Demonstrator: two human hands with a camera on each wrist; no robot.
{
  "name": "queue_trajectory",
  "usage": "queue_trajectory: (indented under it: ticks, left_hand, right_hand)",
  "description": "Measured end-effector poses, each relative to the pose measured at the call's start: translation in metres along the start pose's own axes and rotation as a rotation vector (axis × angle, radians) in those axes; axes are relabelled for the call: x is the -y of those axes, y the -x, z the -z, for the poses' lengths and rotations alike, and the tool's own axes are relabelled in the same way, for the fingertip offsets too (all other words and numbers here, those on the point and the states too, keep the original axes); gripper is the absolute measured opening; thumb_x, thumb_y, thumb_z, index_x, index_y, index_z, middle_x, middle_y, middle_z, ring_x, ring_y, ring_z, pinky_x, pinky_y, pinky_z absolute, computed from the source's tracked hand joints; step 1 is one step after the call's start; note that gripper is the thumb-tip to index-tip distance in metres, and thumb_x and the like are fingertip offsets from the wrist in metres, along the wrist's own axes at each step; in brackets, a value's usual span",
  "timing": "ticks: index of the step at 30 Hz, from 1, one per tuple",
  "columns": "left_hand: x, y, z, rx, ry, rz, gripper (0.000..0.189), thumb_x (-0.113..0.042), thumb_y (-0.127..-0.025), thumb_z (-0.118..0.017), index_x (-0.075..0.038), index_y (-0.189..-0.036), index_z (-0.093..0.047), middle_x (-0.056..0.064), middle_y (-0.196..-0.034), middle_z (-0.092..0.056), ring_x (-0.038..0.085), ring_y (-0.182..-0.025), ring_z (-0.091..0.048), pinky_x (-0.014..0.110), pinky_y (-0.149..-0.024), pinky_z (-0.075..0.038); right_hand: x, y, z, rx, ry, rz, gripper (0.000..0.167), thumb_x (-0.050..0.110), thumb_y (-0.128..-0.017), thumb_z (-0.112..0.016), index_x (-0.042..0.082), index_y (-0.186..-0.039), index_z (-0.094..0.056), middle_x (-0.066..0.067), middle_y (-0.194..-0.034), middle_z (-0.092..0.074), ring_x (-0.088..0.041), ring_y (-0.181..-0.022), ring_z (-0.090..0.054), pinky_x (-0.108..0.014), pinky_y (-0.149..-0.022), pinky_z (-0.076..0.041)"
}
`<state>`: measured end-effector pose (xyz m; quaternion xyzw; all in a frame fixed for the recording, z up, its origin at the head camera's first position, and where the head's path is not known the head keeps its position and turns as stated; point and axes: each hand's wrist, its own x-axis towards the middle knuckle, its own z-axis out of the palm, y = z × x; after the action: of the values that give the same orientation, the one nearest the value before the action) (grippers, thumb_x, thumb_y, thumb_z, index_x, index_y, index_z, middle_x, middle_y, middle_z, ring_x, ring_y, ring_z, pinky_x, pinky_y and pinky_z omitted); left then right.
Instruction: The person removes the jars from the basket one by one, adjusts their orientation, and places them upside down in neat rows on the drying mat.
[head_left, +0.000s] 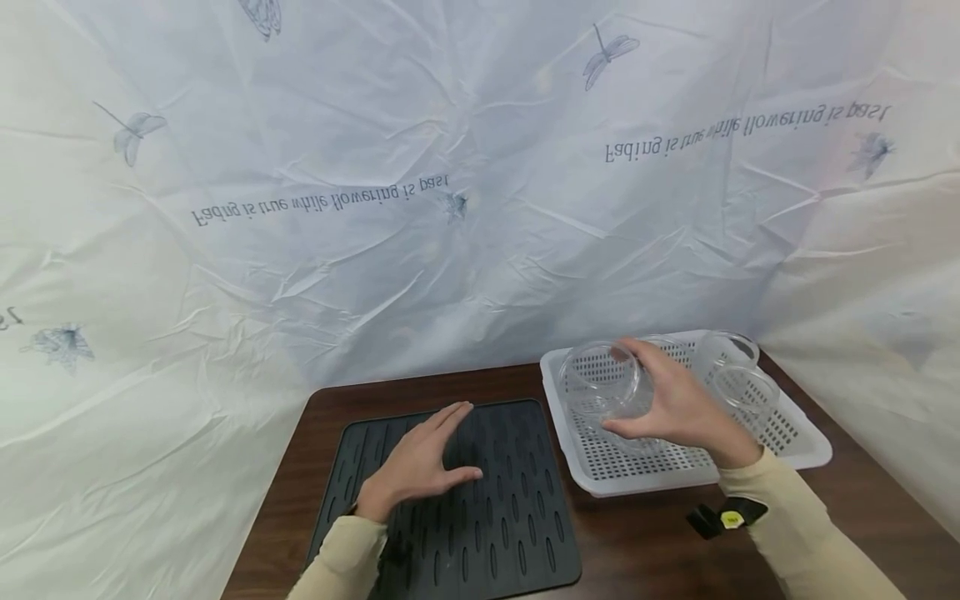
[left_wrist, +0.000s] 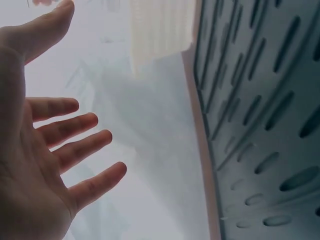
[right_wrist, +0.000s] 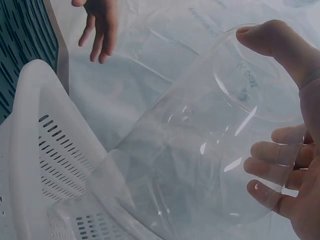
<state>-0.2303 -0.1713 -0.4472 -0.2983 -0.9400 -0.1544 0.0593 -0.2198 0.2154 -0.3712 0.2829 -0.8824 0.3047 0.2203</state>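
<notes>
My right hand (head_left: pixel 678 404) grips a clear cylindrical container (head_left: pixel 639 398) over the left part of a white perforated basket (head_left: pixel 652 483). In the right wrist view the thumb and fingers (right_wrist: pixel 270 172) lie round one end of the container (right_wrist: pixel 190 155), and its other end slants down by the basket wall (right_wrist: pixel 30 150). My left hand (head_left: pixel 420 462) hovers above a black slotted mat (head_left: pixel 517 517), thumb apart from the other fingers. The left wrist view shows that hand (left_wrist: pixel 45 150) with its fingers spread, holding nothing.
More clear round containers (head_left: pixel 746 390) stand in the right part of the basket. Mat and basket lie side by side on a dark brown wooden table (head_left: pixel 637 542). A creased, pale printed sheet (head_left: pixel 465 275) hangs behind the table and along its sides.
</notes>
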Motion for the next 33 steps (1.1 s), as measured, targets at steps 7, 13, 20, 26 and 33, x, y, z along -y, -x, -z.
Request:
queue_trajectory:
  ticks: [7,13,20,26,33]
  left_hand:
    - [-0.013,-0.004,0.012,-0.054,0.058,-0.045,0.094,-0.064,-0.083,-0.066,-0.034,-0.157,-0.016,-0.002,-0.160,-0.028,0.026,-0.138,-0.044,0.052,-0.102,-0.046]
    - [-0.025,-0.010,0.023,-0.081,0.119,-0.079,0.092,-0.068,-0.084,-0.061,-0.034,-0.157,-0.016,-0.002,-0.160,-0.027,0.024,-0.141,-0.040,0.052,-0.103,-0.045]
    - [-0.036,-0.018,0.033,-0.095,0.157,-0.097,0.093,-0.065,-0.084,-0.063,-0.034,-0.157,-0.013,-0.003,-0.161,-0.025,0.023,-0.143,-0.036,0.052,-0.106,-0.042]
    - [-0.045,-0.022,0.037,-0.078,0.215,-0.127,0.094,-0.064,-0.085,-0.064,-0.037,-0.157,-0.009,-0.001,-0.162,-0.022,0.023,-0.145,-0.033,0.053,-0.107,-0.041]
    - [-0.050,-0.025,0.042,-0.072,0.236,-0.132,0.096,-0.062,-0.084,-0.066,-0.038,-0.156,-0.009,-0.007,-0.162,-0.019,0.022,-0.146,-0.031,0.053,-0.109,-0.039]
  right_hand:
    - [0.004,-0.007,-0.002,0.001,-0.010,0.043,0.102,0.040,-0.055,-0.094,0.002,-0.137,-0.046,-0.012,-0.123,-0.060,-0.031,-0.109,-0.059,-0.053,-0.088,-0.051]
    - [0.008,-0.012,-0.005,0.007,-0.030,0.064,0.104,0.038,-0.054,-0.095,-0.001,-0.137,-0.045,-0.016,-0.123,-0.060,-0.030,-0.107,-0.059,-0.053,-0.085,-0.053]
    - [0.014,-0.018,-0.009,0.030,-0.004,0.104,0.103,0.046,-0.054,-0.093,0.002,-0.135,-0.048,-0.008,-0.118,-0.059,-0.025,-0.106,-0.057,-0.049,-0.085,-0.053]
    - [0.021,-0.022,-0.009,0.036,0.050,0.170,0.105,0.049,-0.054,-0.091,-0.001,-0.135,-0.048,-0.012,-0.120,-0.059,-0.027,-0.110,-0.056,-0.050,-0.088,-0.053]
    - [0.027,-0.025,-0.008,0.043,0.092,0.227,0.108,0.055,-0.055,-0.089,0.000,-0.137,-0.047,-0.010,-0.124,-0.060,-0.027,-0.113,-0.056,-0.049,-0.092,-0.051]
